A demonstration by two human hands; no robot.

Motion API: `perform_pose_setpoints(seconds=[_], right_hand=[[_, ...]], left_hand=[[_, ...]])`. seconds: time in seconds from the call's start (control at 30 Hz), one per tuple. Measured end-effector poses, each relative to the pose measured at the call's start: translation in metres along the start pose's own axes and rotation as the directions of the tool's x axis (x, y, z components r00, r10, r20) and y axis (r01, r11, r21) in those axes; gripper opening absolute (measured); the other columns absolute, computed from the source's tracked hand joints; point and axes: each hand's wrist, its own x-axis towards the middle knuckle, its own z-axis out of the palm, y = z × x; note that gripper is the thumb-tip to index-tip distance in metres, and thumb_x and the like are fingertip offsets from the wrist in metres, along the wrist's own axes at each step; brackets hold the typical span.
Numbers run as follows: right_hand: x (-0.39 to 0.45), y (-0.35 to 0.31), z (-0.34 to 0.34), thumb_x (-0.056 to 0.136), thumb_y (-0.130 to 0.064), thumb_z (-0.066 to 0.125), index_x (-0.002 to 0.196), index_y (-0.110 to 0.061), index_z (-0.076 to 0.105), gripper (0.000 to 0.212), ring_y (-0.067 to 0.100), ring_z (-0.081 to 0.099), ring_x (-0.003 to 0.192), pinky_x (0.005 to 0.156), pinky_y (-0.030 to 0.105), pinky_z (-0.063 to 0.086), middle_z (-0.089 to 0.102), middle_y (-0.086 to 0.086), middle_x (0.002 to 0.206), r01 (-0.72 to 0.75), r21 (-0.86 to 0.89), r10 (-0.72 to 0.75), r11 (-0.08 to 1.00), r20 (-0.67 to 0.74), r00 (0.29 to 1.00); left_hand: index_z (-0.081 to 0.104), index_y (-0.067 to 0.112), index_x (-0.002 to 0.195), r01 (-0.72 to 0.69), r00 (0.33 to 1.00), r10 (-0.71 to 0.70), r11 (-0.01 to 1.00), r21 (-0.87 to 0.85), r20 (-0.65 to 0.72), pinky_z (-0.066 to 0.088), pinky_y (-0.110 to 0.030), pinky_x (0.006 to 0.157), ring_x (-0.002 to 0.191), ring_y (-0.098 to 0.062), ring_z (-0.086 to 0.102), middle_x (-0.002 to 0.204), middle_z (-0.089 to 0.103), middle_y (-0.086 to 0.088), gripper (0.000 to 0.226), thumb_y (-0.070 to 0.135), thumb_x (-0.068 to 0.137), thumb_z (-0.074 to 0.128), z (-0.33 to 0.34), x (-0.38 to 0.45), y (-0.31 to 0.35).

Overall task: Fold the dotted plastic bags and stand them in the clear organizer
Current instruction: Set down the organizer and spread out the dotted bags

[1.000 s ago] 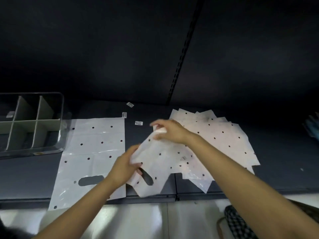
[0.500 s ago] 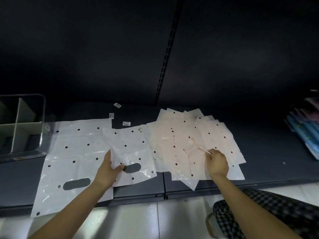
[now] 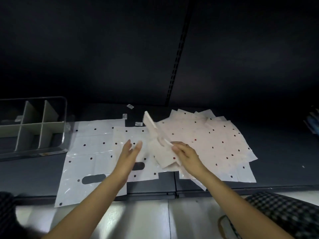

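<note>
A pile of white dotted plastic bags [image 3: 215,142] lies spread on the dark shelf at the right. My right hand [image 3: 185,153] pinches one bag [image 3: 155,135] from that pile and lifts it, its far corner sticking up. My left hand [image 3: 132,152] is flat with straight fingers over a smaller dotted bag [image 3: 127,138] laid out in the middle. A large dotted bag [image 3: 89,152] with a handle slot lies flat to the left. The clear organizer [image 3: 32,125] with grey dividers stands at the far left, its compartments holding nothing I can see.
Small white labels [image 3: 130,106] lie on the shelf [image 3: 276,152] behind the bags. Its front edge runs just below the bags, above a pale tiled floor [image 3: 146,219]. Blue packages [image 3: 312,121] sit at the far right. Checked fabric [image 3: 283,213] shows at the lower right.
My right hand has lifted a bag off the pile and swung it left toward the middle. My left hand has let go of the small bag and now lies flat over it.
</note>
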Motion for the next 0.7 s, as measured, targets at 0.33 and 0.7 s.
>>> perform_pose_setpoints(seconds=[0.33,0.7], right_hand=[[-0.006,0.007,0.018,0.098,-0.035,0.043,0.124,-0.037,0.059,0.031,0.009,0.037,0.125,0.106,0.020,0.028,0.052,-0.009,0.134,0.254,-0.501,-0.122,0.827,0.281,0.952],[-0.004,0.002,0.050,0.089,-0.028,0.064,0.137,-0.005,0.037,0.060,0.026,0.055,0.114,0.104,0.037,0.041,0.043,0.016,0.140,-0.569,0.395,0.662,0.721,-0.150,0.735]], left_hand=[[0.062,0.004,0.107,0.332,0.933,-0.353,0.918,0.215,0.065,0.056,-0.037,0.081,0.089,-0.025,0.064,0.099,0.067,-0.009,0.042,0.036,0.082,0.070,-0.069,0.014,0.003],[0.045,0.009,0.118,0.270,0.950,-0.188,0.896,0.353,-0.251,0.047,-0.037,0.084,0.102,-0.033,0.058,0.106,0.056,-0.014,0.052,0.026,0.079,0.075,-0.059,0.002,-0.044]])
